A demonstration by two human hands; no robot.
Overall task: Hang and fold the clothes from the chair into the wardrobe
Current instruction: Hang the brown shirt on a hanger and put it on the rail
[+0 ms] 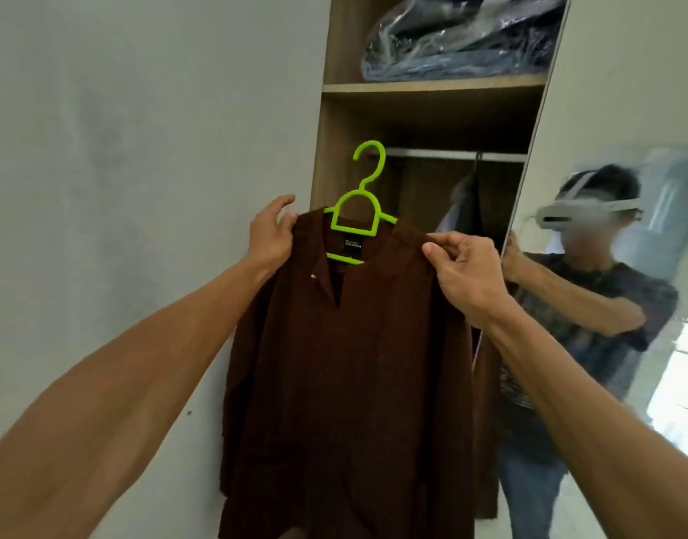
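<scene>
A dark brown long-sleeved shirt (346,375) hangs on a bright green plastic hanger (359,206), held up in front of the open wardrobe (326,122). My left hand (270,233) grips the shirt's left shoulder over the hanger arm. My right hand (461,272) pinches the right shoulder between thumb and fingers. The hanger's hook points up, level with the metal hanging rail (451,154) but in front of it and to its left, not on it. The shirt's lower part runs out of frame.
A dark garment (472,212) hangs on the rail at the right. Bagged blue clothes (459,36) lie on the upper shelf. The mirrored wardrobe door (626,227) stands at the right, reflecting a person. A plain wall (140,149) fills the left.
</scene>
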